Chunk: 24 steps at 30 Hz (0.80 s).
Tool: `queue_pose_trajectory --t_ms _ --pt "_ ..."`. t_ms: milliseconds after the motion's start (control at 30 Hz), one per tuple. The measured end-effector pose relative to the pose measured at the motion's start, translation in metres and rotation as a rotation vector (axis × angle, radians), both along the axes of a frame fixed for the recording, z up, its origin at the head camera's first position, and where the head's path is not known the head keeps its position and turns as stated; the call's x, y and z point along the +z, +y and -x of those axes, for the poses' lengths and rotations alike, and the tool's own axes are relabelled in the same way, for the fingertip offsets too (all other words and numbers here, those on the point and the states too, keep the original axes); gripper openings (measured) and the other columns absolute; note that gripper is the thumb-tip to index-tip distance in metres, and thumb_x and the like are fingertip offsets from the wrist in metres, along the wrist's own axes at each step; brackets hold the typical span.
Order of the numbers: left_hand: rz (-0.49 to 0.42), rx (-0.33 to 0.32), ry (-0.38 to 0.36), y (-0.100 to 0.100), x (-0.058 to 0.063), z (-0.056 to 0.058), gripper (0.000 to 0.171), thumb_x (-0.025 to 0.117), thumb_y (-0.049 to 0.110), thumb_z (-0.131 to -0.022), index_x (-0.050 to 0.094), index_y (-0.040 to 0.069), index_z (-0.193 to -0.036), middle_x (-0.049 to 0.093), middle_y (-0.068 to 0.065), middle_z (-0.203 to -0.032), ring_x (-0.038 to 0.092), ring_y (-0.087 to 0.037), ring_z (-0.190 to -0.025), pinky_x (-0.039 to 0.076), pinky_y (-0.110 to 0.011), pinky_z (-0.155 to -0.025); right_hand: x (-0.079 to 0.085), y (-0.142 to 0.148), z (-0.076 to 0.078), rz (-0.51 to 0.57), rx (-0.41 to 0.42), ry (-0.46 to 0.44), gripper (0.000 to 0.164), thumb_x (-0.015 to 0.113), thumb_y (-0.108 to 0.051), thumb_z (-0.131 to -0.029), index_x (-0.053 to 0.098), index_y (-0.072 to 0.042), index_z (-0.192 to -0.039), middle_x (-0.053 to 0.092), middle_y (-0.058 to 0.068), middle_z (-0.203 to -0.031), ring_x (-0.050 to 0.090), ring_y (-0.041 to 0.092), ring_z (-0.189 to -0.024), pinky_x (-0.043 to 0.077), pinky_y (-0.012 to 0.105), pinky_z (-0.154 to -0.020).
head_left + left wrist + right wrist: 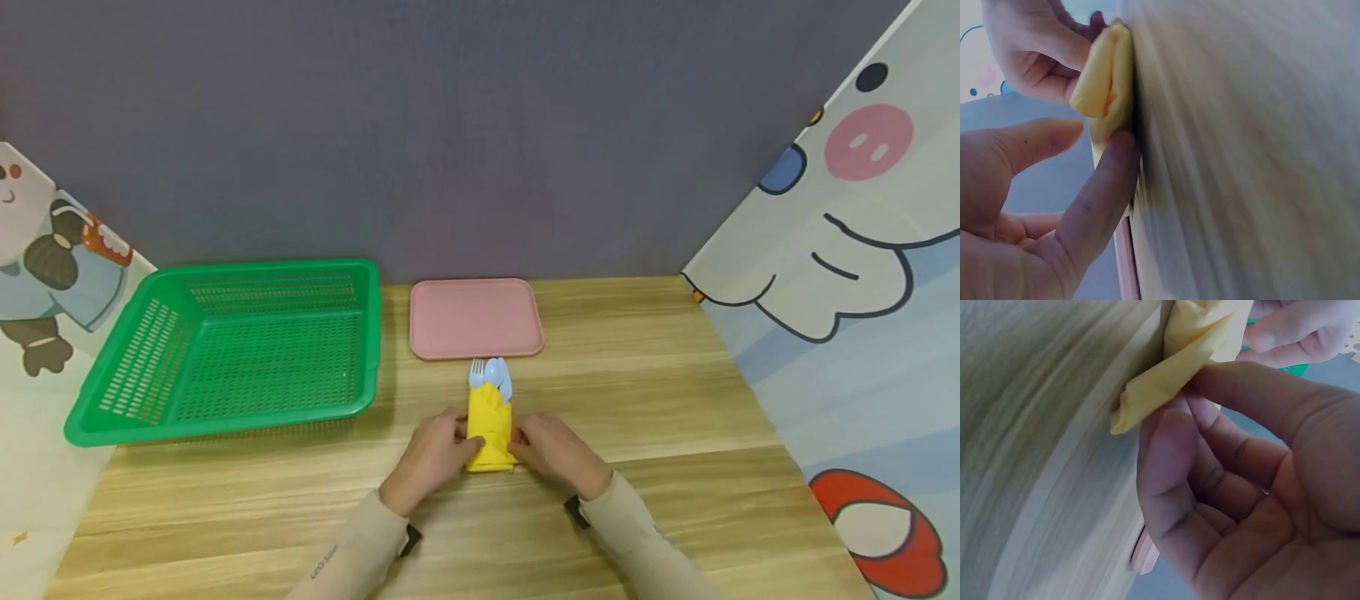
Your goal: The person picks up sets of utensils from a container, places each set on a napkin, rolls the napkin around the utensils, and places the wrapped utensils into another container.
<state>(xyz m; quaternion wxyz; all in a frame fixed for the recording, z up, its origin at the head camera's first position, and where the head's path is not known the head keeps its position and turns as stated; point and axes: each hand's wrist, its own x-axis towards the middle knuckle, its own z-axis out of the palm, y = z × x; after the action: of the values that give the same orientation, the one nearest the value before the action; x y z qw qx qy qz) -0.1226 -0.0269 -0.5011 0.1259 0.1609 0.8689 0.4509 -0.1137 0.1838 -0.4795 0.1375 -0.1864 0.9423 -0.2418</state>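
Observation:
A yellow napkin point(490, 429) lies on the wooden table, folded round a pale blue fork point(477, 372), spoon point(492, 372) and knife point(505, 379). Their upper ends stick out at its top; their handles are hidden inside. At the napkin's left side, my left hand point(435, 454) touches it with a fairly straight index finger, and its thumb stands a little apart in the left wrist view. On the other side, my right hand point(558, 450) pinches a loose flap of the napkin point(1166, 387) between thumb and curled fingers.
A pink tray point(476, 356) lies just beyond the cutlery. To the left stands a green plastic basket point(225, 427) with slotted walls. A grey panel point(450, 142) closes off the table's back edge, and cartoon-printed panels point(847, 275) flank the sides.

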Motion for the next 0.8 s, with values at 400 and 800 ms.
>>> queue_pose_trajectory --t_ms 400,800 --pt "-0.47 0.052 -0.503 0.009 -0.011 -0.003 0.039 0.07 0.012 -0.093 0.061 -0.016 -0.119 0.072 -0.016 -0.096 0.071 -0.024 -0.084 0.06 -0.037 -0.07 -0.002 0.008 0.0 0.05 -0.013 -0.02 0.024 0.067 -0.007 -0.091 0.057 -0.014 -0.071 0.048 -0.008 -0.063 0.041 0.006 -0.056 0.036 0.022 -0.05" --pt "-0.536 0.112 -0.522 0.022 -0.016 -0.009 0.035 0.073 0.003 -0.086 0.063 -0.015 -0.114 0.073 -0.016 -0.093 0.07 -0.02 -0.08 0.06 -0.034 -0.068 -0.006 0.014 0.002 0.118 0.006 -0.044 0.019 0.067 -0.008 -0.091 0.062 -0.014 -0.074 0.055 -0.007 -0.067 0.046 0.006 -0.058 0.041 0.024 -0.052"
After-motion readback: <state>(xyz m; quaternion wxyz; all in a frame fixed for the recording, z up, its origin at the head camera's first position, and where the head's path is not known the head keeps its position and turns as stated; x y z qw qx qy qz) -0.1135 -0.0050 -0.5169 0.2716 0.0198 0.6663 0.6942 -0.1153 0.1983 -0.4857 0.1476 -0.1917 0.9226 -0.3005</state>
